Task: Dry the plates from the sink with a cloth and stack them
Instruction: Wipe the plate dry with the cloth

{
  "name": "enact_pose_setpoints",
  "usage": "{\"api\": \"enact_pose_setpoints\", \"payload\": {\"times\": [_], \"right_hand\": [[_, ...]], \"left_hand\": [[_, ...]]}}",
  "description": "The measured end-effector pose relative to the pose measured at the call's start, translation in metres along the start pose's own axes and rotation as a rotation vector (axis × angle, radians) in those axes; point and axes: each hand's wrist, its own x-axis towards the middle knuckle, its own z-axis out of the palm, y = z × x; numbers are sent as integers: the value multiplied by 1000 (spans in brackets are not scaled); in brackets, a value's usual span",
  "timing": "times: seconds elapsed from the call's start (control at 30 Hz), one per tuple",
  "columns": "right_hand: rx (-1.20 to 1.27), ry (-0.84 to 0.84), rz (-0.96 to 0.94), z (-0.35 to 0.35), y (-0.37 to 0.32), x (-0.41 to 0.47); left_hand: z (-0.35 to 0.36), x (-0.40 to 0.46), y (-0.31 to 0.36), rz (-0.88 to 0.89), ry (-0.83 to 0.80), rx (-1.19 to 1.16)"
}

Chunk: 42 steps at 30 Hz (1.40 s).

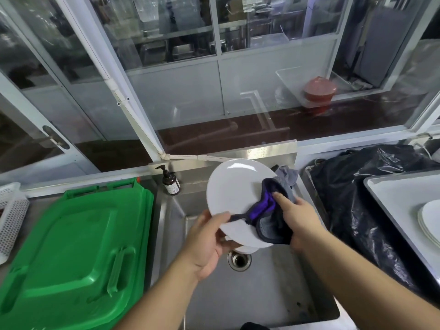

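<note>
The underside of the white plate (234, 191) can't be seen, and the left hand's (209, 239) fingers go out of sight beneath its near-left rim; only the thumb shows, laid on the top face at the edge, so the left grip is clamped on the plate. A second pale rim peeks out just below the held plate, above the drain (239, 259) — whether it's another plate resting in the sink (262, 294) or part of the same one is hard to tell. The plate is held tilted over the steel basin, not touching the bottom as far as can be seen. The right hand (298, 225) presses a dark cloth (269, 222) w/ a purple fold against the plate's right side, forefinger stretched out on the fabric, other fingers tucked under the cloth and hidden; right grip closed round the cloth. A grey scrap of fabric behind the plate's far-right edge is partly covered. At the right edge of view a white tray (390, 186) on the bench is cut off by the frame, w/ a few stacked plates (429, 221) only partly visible. A black plastic bag (352, 186) lies between sink and tray. Left of the sink — green lid (71, 246), brown pump bottle (170, 181), label unreadable.
</note>
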Motion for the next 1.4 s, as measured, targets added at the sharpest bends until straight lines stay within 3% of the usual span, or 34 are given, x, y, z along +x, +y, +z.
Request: {"api": "enact_pose_setpoints", "payload": {"times": [0.13,0.3,0.5,0.67,0.93,1.03,1.2,1.4], "right_hand": [[-162,-110,-138,-7,-30,4],[-108,-4,-134,2,-38,8],[108,119,71,16,-8,-1],[238,77,187,20,17,-10],[-64,-95,-62,0,-21,3],[-133,-134,-94,-1,-37,8],[-54,-34,-88,8,-33,12],[208,117,99,29,-3,0]], "left_hand": [[-12,-1,32,-67,-123,47],[-1,0,34,-42,-149,-30],[16,0,0,78,-107,-140],[17,-4,-26,106,-96,-154],[-13,2,27,-24,-93,-32],[-15,2,42,-51,-172,39],[-9,1,36,-24,-192,-34],[13,5,0,106,-109,-112]]}}
